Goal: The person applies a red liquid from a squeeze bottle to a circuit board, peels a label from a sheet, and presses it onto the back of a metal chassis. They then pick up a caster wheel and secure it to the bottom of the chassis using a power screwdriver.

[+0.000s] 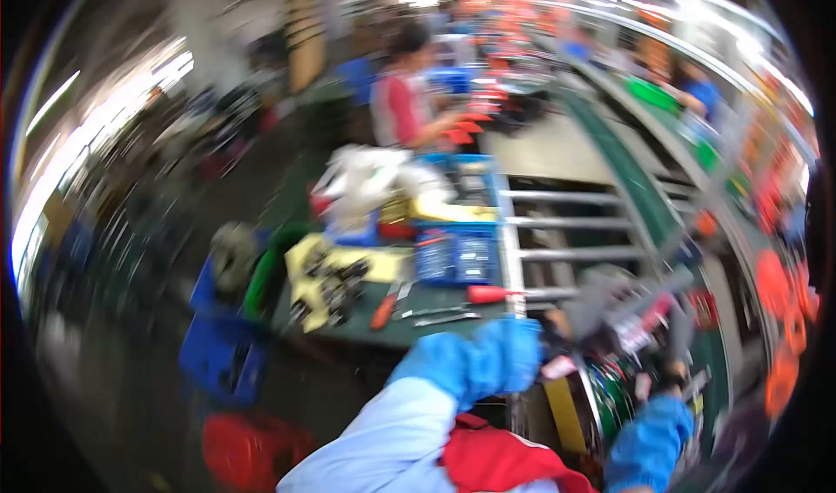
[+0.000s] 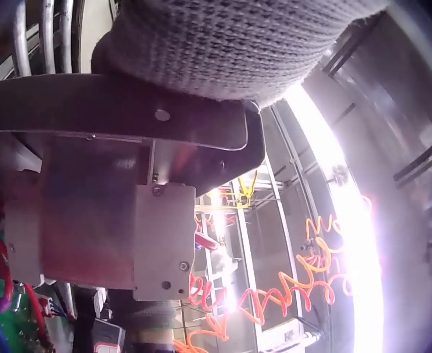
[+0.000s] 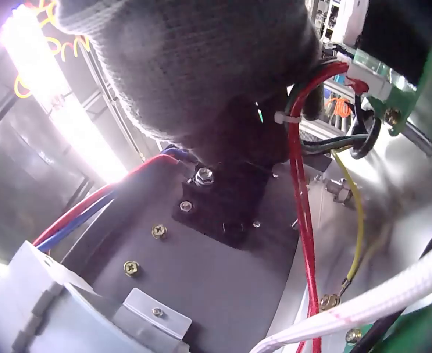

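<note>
Red garment [image 1: 496,458] on torso, whitish strip at edge. Left of red garment: pale blue sleeve [image 1: 374,441], then brighter blue, wrinkled cuff cover [image 1: 475,362]. Right of red garment: matching blue cover [image 1: 649,445]. Beyond red garment: grey knit gloves [image 2: 230,48], coarsely ribbed.

A dark curved bracket [image 2: 120,110] adjoins a boxy metal part [image 2: 91,213]; a grey panel [image 3: 223,287] bears 2 brassy screws [image 3: 159,231].

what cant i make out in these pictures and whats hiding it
Left hand, left wrist view: cut off by the top edge, fingertips unseen.
Right hand, right wrist view: cut off by the top edge, its grip lost in shadow.
Label, left wrist view: print too small.
Dark parts, head view: shapes blurred.
</note>
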`<state>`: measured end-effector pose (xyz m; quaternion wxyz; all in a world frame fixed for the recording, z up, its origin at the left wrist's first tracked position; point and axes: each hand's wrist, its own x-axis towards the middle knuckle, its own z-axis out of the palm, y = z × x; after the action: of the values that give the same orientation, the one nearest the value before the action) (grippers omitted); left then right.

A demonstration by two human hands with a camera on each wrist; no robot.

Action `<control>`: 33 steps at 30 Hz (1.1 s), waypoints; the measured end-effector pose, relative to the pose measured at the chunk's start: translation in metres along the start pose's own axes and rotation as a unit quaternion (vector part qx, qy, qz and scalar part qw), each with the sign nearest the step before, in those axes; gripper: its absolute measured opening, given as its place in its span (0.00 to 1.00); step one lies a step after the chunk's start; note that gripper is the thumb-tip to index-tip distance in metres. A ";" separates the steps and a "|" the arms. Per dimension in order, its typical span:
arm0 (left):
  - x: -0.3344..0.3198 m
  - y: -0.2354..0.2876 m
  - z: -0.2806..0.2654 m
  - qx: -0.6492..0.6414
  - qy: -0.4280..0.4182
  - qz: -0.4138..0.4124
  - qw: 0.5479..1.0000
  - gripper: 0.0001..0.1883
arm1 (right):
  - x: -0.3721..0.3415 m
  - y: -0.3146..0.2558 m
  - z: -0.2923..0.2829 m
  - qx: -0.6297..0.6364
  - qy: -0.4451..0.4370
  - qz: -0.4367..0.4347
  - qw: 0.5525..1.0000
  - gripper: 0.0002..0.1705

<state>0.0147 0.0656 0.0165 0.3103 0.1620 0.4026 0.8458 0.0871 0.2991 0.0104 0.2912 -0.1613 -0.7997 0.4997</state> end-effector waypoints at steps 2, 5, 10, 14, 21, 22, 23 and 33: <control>0.005 0.002 0.001 0.121 0.080 0.076 0.986 0.13 | -0.005 -0.017 0.003 0.144 -0.084 0.075 0.983 0.13; 0.017 -0.004 0.010 -0.032 0.085 0.068 0.994 0.07 | 0.040 0.071 -0.019 -0.102 -0.098 -0.173 0.975 0.13; 0.029 -0.014 0.009 -0.032 0.086 0.068 0.993 0.07 | 0.021 0.020 -0.008 0.099 -0.081 0.055 0.990 0.15; 0.032 -0.016 0.007 -0.066 0.073 0.071 0.993 0.09 | 0.019 0.020 -0.010 0.082 -0.049 0.052 0.994 0.16; 0.038 -0.019 0.010 -0.046 0.094 0.072 0.992 0.08 | 0.020 0.022 -0.007 0.080 -0.047 0.066 0.993 0.18; 0.037 -0.017 0.012 -0.039 0.102 0.068 0.992 0.08 | 0.021 0.020 -0.009 0.082 -0.059 0.073 0.992 0.18; 0.035 -0.016 0.012 -0.030 0.107 0.069 0.991 0.08 | 0.022 0.019 -0.011 0.084 -0.072 0.079 0.991 0.19; 0.027 -0.008 0.013 -0.007 0.123 0.068 0.990 0.08 | 0.008 0.001 0.000 0.124 -0.035 0.087 0.988 0.20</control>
<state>0.0043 0.0944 0.0195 0.2015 0.0817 0.4194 0.8814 0.0807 0.3040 0.0124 0.2362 -0.1759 -0.7242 0.6236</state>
